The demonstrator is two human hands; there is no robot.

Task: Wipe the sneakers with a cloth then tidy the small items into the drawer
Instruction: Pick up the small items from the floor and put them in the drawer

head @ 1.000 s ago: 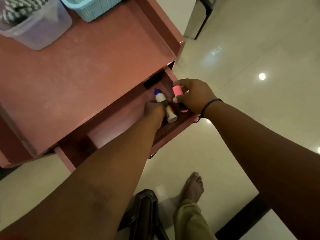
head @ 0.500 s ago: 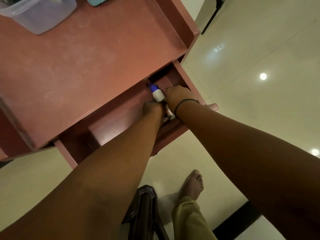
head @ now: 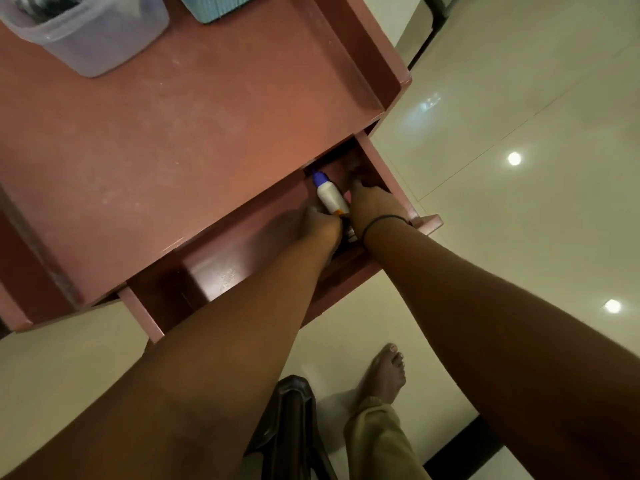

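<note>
Both hands are down in the open drawer (head: pixel 377 161): left hand (head: pixel 317 225) grips the white glue bottle (head: pixel 330 195), right hand (head: pixel 372 206) grip unclear; pink tabletop (head: pixel 173 133) above, glossy floor (head: pixel 519 98)

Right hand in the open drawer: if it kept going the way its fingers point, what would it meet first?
Probably the dark back of the reddish-brown wooden drawer, under the tabletop edge. The right hand reaches deep beside the white glue bottle with the blue cap; depth is unclear in the shadow.
</note>
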